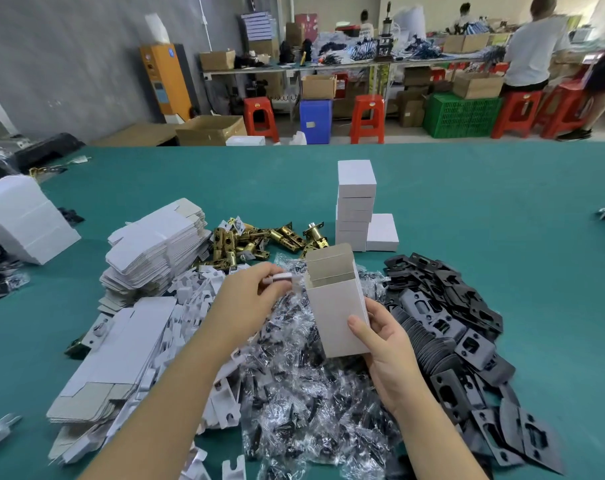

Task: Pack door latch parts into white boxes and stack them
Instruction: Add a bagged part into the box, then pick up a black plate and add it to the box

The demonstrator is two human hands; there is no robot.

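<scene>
Holding open white box (340, 317) in right grip (385, 344) | left grip (249, 296) pinching white part (283, 278) | green table (484, 202)

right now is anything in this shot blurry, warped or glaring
Head view: wide-angle warp bows the green table edge and stretches the black plates at the corner; the left hand and its small white part are slightly motion-soft; the clear bags glint; lighting is even, shadows soft.
</scene>
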